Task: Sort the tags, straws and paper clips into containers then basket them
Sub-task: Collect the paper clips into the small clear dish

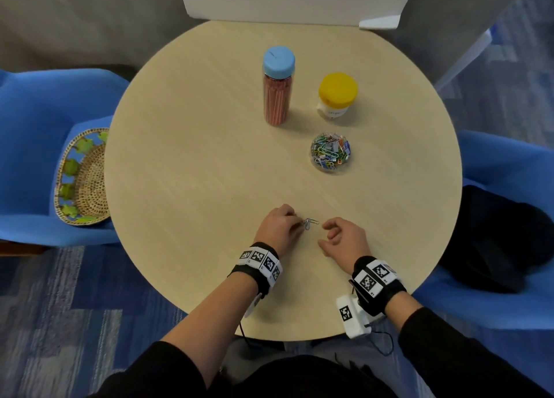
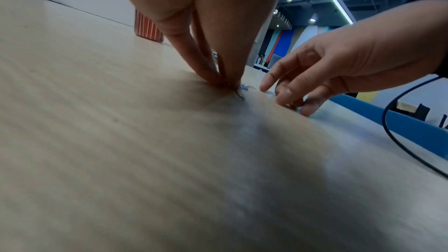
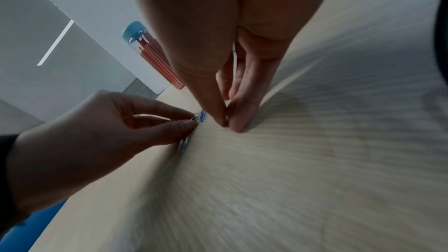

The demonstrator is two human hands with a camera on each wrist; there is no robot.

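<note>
A few loose paper clips lie on the round table near its front edge. My left hand pinches them against the tabletop with thumb and fingertips; the wrist views show a blue clip at those tips. My right hand sits just right of the clips with curled fingers, its tips down on the wood. Whether they pinch anything is hidden. A clear round dish of coloured paper clips stands open mid-table.
A tall jar of red striped straws with a blue lid and a short jar with a yellow lid stand at the back. A woven basket lies on the blue chair to the left. Another blue chair is at the right.
</note>
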